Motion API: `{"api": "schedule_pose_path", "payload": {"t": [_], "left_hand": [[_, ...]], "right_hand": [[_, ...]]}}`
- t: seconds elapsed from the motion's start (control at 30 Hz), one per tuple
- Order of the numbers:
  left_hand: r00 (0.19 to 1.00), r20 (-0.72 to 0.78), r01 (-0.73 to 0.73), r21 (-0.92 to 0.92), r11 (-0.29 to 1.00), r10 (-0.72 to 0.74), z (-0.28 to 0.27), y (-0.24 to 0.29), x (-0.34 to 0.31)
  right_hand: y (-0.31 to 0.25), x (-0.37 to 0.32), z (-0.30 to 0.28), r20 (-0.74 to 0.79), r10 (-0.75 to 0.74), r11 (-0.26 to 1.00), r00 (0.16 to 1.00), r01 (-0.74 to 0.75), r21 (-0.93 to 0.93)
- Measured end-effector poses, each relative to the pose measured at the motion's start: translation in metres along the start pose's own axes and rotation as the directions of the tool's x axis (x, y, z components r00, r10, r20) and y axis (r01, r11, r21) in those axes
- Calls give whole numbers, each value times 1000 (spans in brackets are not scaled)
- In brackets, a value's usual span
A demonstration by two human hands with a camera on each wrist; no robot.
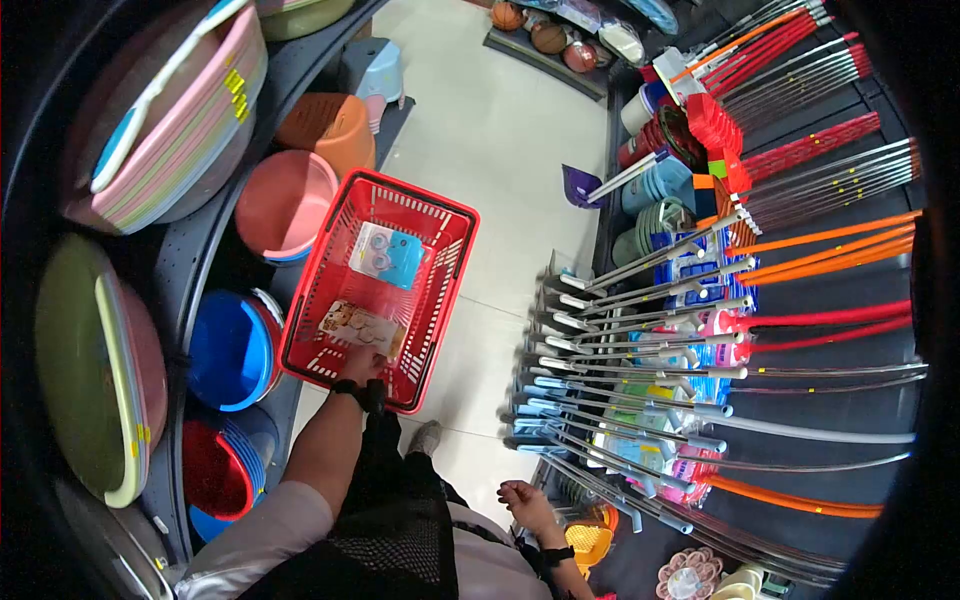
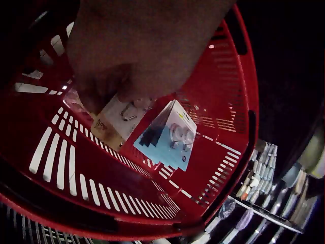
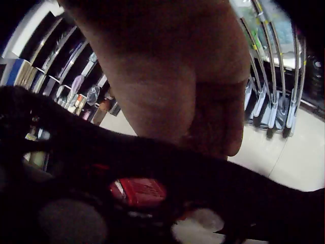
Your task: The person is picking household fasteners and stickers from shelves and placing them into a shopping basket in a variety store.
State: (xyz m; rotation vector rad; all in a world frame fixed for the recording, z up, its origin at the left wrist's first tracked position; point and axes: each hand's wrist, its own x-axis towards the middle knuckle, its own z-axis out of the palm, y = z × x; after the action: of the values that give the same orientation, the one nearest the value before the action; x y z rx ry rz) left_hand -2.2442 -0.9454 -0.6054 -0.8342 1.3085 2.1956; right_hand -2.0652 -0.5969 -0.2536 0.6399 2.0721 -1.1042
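A red shopping basket (image 1: 456,290) is seen from above in the head view. My left hand (image 1: 364,366) reaches into its near end, fingers curled at the edge of a brown-and-white card package (image 1: 352,322). In the left wrist view, that hand (image 2: 137,56) covers part of the package (image 2: 110,127), which has a metal hook shape on it; the fingertips are in shadow. Beside it lies a blue-and-white card package (image 1: 402,262), apart from the hand. My right hand (image 1: 530,508) hangs away from the basket with loosely curled fingers, holding nothing.
Shelves on the left hold a pink basin (image 1: 285,200), a blue tub (image 1: 228,345) and stacked large basins (image 1: 165,130). On the right hang rows of mops (image 1: 640,375), with buckets (image 1: 655,185) beyond them. Pale floor (image 1: 490,230) runs between.
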Motion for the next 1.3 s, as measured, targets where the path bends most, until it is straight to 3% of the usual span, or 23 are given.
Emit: {"api": "schedule_pose_path", "payload": {"t": [0.03,0.17,0.2,0.23,0.27,0.3,0.33,0.47,0.53,0.57,0.63,0.67,0.7,0.73,0.77,0.8,0.83,0.87,0.93,1.03,1.17,1.23,1.3], "left_hand": [[968,204,-225,427,876,149,-19,-26,25],[954,275,-270,600,753,123,-18,-43,38],[998,60,29,109,994,-35,-10,-17,15],[957,-36,241,-459,855,-289,9,38,2],[956,-31,246,-450,858,-290,7,38,7],[971,-10,238,-97,966,-240,1,32,14],[979,29,186,272,944,-201,-7,24,18],[952,218,164,237,958,-216,-16,14,13],[920,-17,391,-40,920,-392,7,42,-10],[922,-12,387,-14,922,-387,17,52,-25],[968,15,249,-140,958,-249,38,66,-47],[969,39,245,-107,964,-242,7,32,-44],[971,188,-209,384,899,145,-5,7,-21],[764,524,-645,629,433,376,-27,-6,14],[882,409,-382,335,861,232,-9,21,-22],[844,478,-446,374,813,243,-1,46,-49],[989,116,84,57,995,-90,41,90,-96],[998,29,54,155,986,-59,49,93,-99],[967,256,-35,96,995,9,51,88,-100],[974,208,-160,380,911,84,97,95,-150],[904,411,-364,596,716,118,142,52,-234],[788,587,-575,592,565,187,170,17,-234],[769,639,-517,653,553,-36,191,-13,-296]], "right_hand": [[1,2,3,-5,11,1000,1000,-11,1],[-3,-1,11,-10,24,997,1000,-23,70],[-4,-1,13,-17,53,997,998,-52,55],[-4,-2,16,-24,81,996,996,-80,40],[-4,-4,17,-20,84,996,996,-83,27],[0,-4,18,-25,86,996,996,-85,36],[7,-4,21,-44,76,996,996,-74,54],[22,-8,29,-61,112,974,992,-98,204],[29,-11,31,-69,102,978,992,-87,191],[36,-11,32,-66,104,981,992,-91,174],[47,-14,39,-99,99,969,990,-73,238],[49,-17,41,-103,109,962,989,-79,260],[54,-20,43,-106,119,956,987,-85,282],[65,-20,49,-147,80,963,986,-38,267],[74,-18,54,-208,89,949,974,-20,315],[83,-15,59,-196,47,951,980,16,309],[90,-17,65,-205,12,949,979,53,311],[95,-20,67,-218,5,949,976,63,308],[107,-28,63,-256,-26,958,966,97,270],[150,-47,70,-437,-200,938,877,301,173],[239,-92,92,-494,-53,884,868,270,380],[285,-113,101,-468,-34,775,883,319,546],[330,-147,114,-527,-3,784,850,329,526]]}}
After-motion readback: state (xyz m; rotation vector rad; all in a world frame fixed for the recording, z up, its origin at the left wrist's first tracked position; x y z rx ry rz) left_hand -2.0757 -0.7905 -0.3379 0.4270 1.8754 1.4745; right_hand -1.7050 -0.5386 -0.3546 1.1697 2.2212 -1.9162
